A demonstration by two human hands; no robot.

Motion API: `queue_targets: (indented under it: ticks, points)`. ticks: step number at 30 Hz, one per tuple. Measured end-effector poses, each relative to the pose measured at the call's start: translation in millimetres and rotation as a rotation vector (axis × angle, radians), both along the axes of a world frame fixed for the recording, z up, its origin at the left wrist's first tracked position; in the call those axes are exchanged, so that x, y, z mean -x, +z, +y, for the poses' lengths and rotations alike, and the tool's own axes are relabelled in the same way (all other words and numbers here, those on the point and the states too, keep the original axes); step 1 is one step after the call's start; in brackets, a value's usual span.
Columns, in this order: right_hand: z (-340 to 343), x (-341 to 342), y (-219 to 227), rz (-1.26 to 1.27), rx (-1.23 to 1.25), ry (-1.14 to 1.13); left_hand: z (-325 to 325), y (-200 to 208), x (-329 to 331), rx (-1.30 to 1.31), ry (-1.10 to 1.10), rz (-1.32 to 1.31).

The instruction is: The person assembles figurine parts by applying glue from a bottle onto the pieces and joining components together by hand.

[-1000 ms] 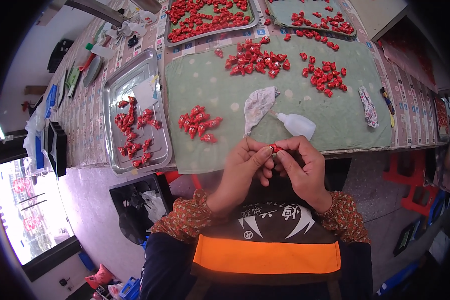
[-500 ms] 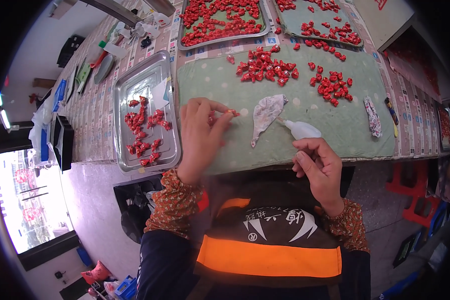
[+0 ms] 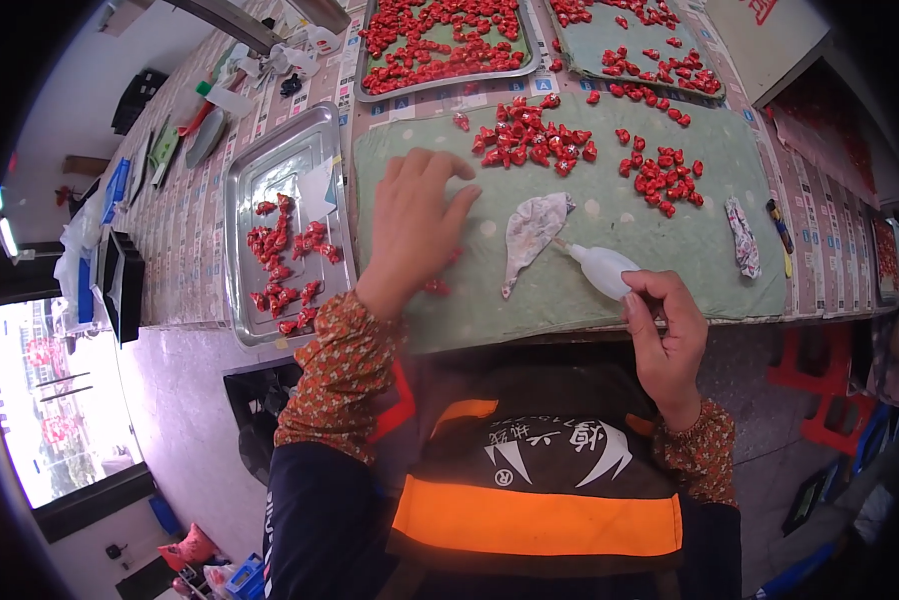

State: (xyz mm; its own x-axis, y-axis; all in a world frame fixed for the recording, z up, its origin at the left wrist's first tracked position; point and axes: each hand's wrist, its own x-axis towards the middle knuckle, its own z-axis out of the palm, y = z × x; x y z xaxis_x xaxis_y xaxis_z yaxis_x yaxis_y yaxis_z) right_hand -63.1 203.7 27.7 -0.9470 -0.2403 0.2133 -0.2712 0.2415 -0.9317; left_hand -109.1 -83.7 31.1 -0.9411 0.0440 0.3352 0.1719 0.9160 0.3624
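Right grip [image 3: 670, 338] pinching white bottle [image 3: 603, 269], axis slantwise, nozzle [image 3: 566, 245] toward cloth [image 3: 536, 228].

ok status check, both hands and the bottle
Left hand open over dotted green cloth, partly hiding small red pieces; right hand at the base of translucent white squeeze bottle, grip unclear; crumpled pale patterned rag beside its nozzle.

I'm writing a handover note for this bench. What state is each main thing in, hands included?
Green cloth: spread out
Red pieces: loose, mostly in clusters
White rag: crumpled
White bottle: slanted, nozzle toward the white rag
Narrow rag: bunched lengthwise
Left tray: partly filled with red pieces
Far metal tray: more densely filled
Left hand: open, above the green cloth
Right hand: pinching the white bottle's base
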Motion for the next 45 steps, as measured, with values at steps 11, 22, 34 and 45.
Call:
queue_targets:
  ticks: [11, 22, 34, 45]
  points:
    - [-1.6, 7.8, -5.7, 0.537, -0.398, -0.083, 25.6, -21.0, 49.2, 0.155, -0.008, 0.005]
    - [-9.1, 15.0, -11.5, 0.454, -0.686, 0.037, 30.0, -4.0, 30.4, -0.33, -0.251, -0.061]
    - [0.8, 26.0, -20.2, 0.478, -0.567, 0.04, 59.1, 5.6, -51.8, -1.802, -0.31, -0.679]
    - [25.9, -6.4, 4.4, -0.581, 0.472, 0.212, 74.3, -5.7, -81.7, -1.947, -0.189, -0.756]
